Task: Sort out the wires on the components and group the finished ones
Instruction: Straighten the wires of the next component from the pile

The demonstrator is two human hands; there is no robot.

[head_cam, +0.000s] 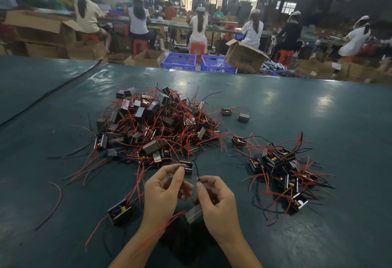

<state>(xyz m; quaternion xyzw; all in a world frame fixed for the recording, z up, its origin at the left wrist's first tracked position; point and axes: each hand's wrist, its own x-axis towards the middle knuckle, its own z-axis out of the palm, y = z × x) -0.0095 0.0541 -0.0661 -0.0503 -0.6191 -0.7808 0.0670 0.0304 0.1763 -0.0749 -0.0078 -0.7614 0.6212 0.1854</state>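
1. Underneath everything, dark green glossy tabletop, running wide to its far edge.
2. Heaped on its middle, large tangled pile of grey metal block components with red wires, a few black strands mixed in.
3. Well apart to the right, smaller cluster of the same components, yellow and blue parts showing, wires splayed outward.
4. Near the bottom centre, left hand and right hand, close together, fingertips almost meeting.
5. Of the left hand: fingers curled, thumb and forefinger tips pressed together; too blurred to tell whether pinching a wire or nothing.
6. Of the right hand: thumb and forefinger pinching a thin black wire, standing up from the grip.
7. Between the wrists, one grey metal block component, touching the right hand's lower fingers, red leads trailing out under the left wrist.
8. Just left of the left wrist, single open-framed component with a yellow and blue core, lying alone.
9. Farther left, loose curved red wire, touching nothing else.
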